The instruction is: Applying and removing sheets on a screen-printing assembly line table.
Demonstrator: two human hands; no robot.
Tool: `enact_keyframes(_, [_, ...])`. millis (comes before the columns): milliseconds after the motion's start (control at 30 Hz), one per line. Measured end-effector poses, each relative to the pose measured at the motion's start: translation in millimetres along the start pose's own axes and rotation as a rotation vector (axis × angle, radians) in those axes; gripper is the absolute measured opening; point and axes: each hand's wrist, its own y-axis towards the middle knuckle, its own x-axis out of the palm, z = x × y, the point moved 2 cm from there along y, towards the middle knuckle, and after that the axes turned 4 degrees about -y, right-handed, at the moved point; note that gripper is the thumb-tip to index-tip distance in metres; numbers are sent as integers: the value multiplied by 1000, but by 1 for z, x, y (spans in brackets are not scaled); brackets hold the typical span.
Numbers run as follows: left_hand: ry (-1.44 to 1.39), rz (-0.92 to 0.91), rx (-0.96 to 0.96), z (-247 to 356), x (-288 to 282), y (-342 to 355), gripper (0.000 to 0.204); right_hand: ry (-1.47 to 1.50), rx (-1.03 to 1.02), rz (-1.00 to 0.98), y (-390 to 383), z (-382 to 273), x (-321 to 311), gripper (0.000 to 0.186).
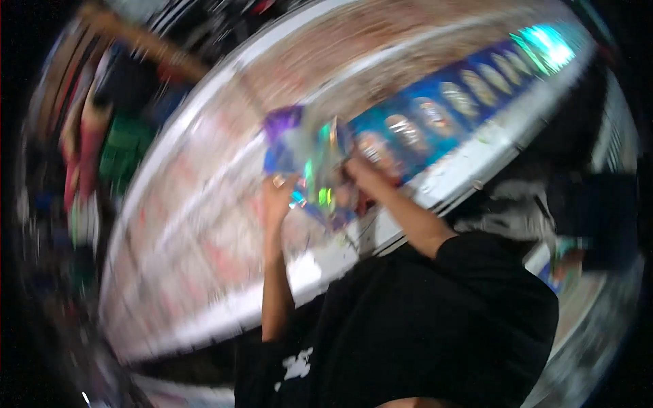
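A crumpled, shiny plastic film point(320, 153), partly see-through with purple, blue and green glints, hangs between my two hands over the table. My left hand point(277, 194), with a ring on one finger, is closed on its near left side. At the film's right side my right hand point(357, 170) grips it too, with the fingers smeared by motion. Running from beside my right hand to the far right lies a long blue and purple strip point(425, 146) printed with a row of oval pictures. Its far end point(547, 51) throws back a bright turquoise glare.
The long pale table point(197, 224) has reddish stains and a white raised edge. Beyond its left side stand a green crate-like thing point(126, 149) and a person's legs point(83, 156), both blurred. To the right, grey cloth or bags point(507, 211) lie beside a dark block-shaped thing point(602, 221).
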Motion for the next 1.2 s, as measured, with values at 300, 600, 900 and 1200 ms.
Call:
enact_keyframes(300, [152,231,-132,-91,72,-48,37,-692,-87,16,-1,21,12,39])
enact_keyframes(600, [-18,379,-282,-177,-12,-98,32,-1058,-76,56,-26,62,103,50])
enact_keyframes(900, [297,527,-174,-176,-133,-165,22,-785,-132,-254,-61,144,272,43])
enact_keyframes(1200, [-81,607,-147,-147,-132,-167,24,-744,-590,-103,-53,40,278,44])
